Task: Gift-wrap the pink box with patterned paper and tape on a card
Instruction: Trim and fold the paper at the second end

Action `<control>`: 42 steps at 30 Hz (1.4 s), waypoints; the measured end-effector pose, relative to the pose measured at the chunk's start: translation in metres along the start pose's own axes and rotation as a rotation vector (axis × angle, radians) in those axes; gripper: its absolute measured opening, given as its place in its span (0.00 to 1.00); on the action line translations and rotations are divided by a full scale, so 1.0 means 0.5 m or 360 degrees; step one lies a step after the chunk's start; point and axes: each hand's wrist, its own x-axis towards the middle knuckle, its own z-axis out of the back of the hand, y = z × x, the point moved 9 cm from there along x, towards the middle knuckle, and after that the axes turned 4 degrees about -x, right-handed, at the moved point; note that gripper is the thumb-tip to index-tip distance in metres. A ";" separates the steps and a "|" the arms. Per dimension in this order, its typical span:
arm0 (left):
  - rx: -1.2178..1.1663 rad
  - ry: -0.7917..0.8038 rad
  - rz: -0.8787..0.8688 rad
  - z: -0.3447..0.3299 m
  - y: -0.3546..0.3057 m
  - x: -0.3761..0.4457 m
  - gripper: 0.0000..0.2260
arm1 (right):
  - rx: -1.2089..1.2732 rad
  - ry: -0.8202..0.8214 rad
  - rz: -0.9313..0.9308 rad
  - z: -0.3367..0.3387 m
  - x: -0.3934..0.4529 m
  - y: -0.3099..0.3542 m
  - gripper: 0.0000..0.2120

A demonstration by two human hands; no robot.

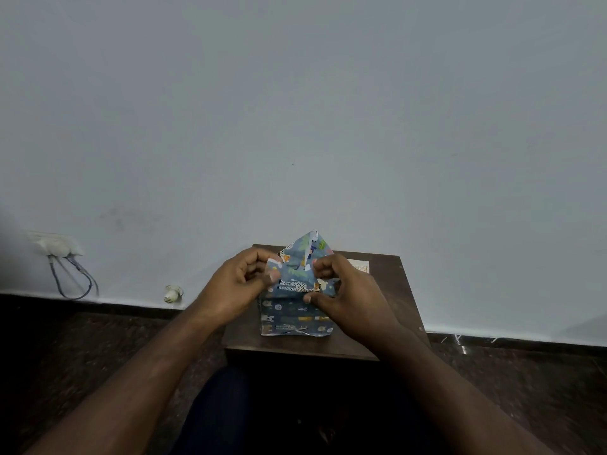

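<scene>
A box wrapped in blue patterned paper (294, 315) stands on a small dark wooden table (387, 300). No pink shows through the wrapping. At the box's top end the paper rises in a loose pointed flap (310, 246). My left hand (235, 285) pinches the paper's left side between thumb and curled fingers. My right hand (341, 290) pinches the right side of the folded end, thumb low against the box. A pale card (359, 267) lies on the table just behind my right hand, mostly hidden.
The table stands against a pale grey wall. A wall socket with plugged cables (60, 249) is at the left, and a small white plug (172, 293) lies by the skirting. The floor is dark stone. My dark-trousered knee (226, 415) is under the table's front edge.
</scene>
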 end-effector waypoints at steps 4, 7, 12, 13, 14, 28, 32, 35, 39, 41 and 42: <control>0.0123 0.0087 0.0036 -0.006 0.000 -0.019 0.12 | 0.0012 0.0007 -0.0007 -0.007 0.001 -0.003 0.21; 0.0152 0.0045 -0.0003 0.001 0.003 -0.017 0.10 | 0.0000 0.0051 0.0018 -0.006 0.001 -0.004 0.23; 0.0095 -0.0018 -0.0021 -0.003 0.001 -0.008 0.08 | -0.0242 0.0083 0.0103 -0.007 -0.002 -0.006 0.20; 0.0077 -0.0038 -0.0012 0.000 0.003 -0.007 0.08 | -0.0227 0.0084 0.0108 -0.010 -0.004 -0.006 0.19; 0.0049 -0.0054 -0.0001 0.003 0.005 -0.006 0.10 | -0.0197 0.0075 0.0114 -0.011 -0.007 -0.006 0.19; -0.0149 0.0112 0.0182 -0.009 0.025 0.006 0.12 | -0.0115 -0.0015 0.0025 -0.014 -0.006 -0.017 0.22; -0.0324 0.0052 0.0259 -0.011 0.037 0.005 0.14 | -0.0214 0.0073 0.0043 -0.023 -0.009 -0.020 0.18; -0.0369 0.0074 0.0256 -0.018 0.035 0.005 0.15 | -0.0240 0.0084 0.0081 -0.015 -0.009 -0.016 0.17; -0.0364 0.0087 0.0236 -0.023 0.032 0.004 0.12 | -0.0087 0.0061 0.0124 -0.003 -0.007 0.006 0.15; -0.0349 0.0097 0.0215 -0.021 0.032 0.004 0.12 | -0.0032 0.0059 0.0087 -0.006 -0.003 0.007 0.12; -0.0337 0.0095 0.0208 -0.020 0.032 0.003 0.13 | -0.0011 0.0041 0.0051 -0.007 -0.001 0.003 0.10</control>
